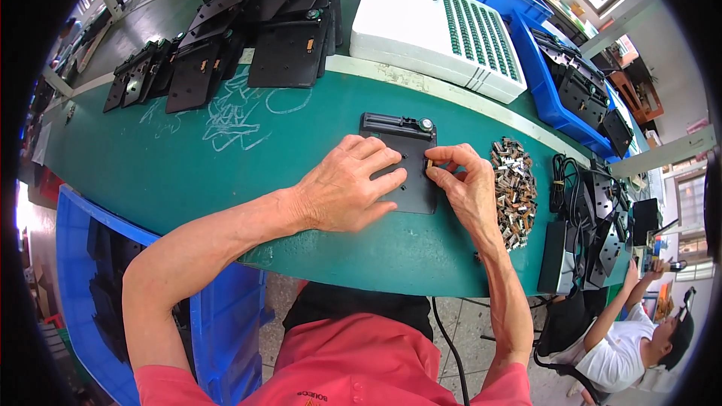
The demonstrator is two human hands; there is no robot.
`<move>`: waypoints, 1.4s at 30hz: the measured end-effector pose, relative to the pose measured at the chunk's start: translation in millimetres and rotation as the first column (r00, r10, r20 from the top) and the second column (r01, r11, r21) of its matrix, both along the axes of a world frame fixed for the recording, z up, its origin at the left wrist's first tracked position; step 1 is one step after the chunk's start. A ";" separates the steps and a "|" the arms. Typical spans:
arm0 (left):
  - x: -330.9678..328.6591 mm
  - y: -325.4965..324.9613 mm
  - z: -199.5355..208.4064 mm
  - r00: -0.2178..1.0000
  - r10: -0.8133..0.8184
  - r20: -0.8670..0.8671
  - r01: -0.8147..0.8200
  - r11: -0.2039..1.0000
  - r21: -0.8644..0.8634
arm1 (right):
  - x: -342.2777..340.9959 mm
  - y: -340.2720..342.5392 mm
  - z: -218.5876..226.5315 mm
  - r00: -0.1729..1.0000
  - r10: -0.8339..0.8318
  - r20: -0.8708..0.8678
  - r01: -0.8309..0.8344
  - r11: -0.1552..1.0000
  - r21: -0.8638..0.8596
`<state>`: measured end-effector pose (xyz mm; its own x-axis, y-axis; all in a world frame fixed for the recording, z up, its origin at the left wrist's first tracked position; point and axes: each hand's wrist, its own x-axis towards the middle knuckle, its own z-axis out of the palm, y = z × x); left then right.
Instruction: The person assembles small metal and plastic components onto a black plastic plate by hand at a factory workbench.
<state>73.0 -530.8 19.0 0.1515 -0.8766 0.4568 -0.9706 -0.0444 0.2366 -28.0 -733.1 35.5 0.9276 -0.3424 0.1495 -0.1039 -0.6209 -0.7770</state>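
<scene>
A flat black plastic panel [412, 199] lies on the green table top in front of me, its raised bar [387, 123] at the far edge. A small round white-and-green part [426, 125] sits at the right end of that bar. My left hand [353, 184] rests over the panel's left side, fingers spread, holding nothing. At the right edge my right hand [465, 182] pinches a small brown slide switch [430, 165] between thumb and forefinger, against the panel. Close by on the right is a heap of similar small switches [514, 192], brown and silver.
Black panels [282, 56] stand in overlapping stacks at the back left. Behind my panel is a white foam tray [398, 19] with rows of small green parts. Blue crates [545, 79] [226, 316] hold more panels. Black cables [575, 195] lie right; a co-worker [620, 349] sits beyond.
</scene>
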 end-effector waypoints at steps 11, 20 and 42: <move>0.3 0.5 -1.0 1.000 0.003 -0.012 -0.003 1.000 0.001 | 4.0 2.7 7.5 0.995 0.026 -0.094 -0.031 0.998 -0.047; 0.4 0.6 -0.7 1.000 0.004 -0.011 -0.004 1.000 0.007 | 1.9 1.0 1.5 1.000 -0.013 -0.013 0.014 0.994 0.109; 0.7 -1.8 -1.4 1.000 -0.007 -0.008 0.007 1.000 -0.006 | -16.6 -1.0 12.1 0.999 -0.038 -0.025 0.039 0.999 0.014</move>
<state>73.7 -532.6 17.6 0.1488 -0.8747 0.4612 -0.9690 -0.0359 0.2445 -44.6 -734.0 47.5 0.9170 -0.3799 0.1214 -0.1469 -0.6047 -0.7828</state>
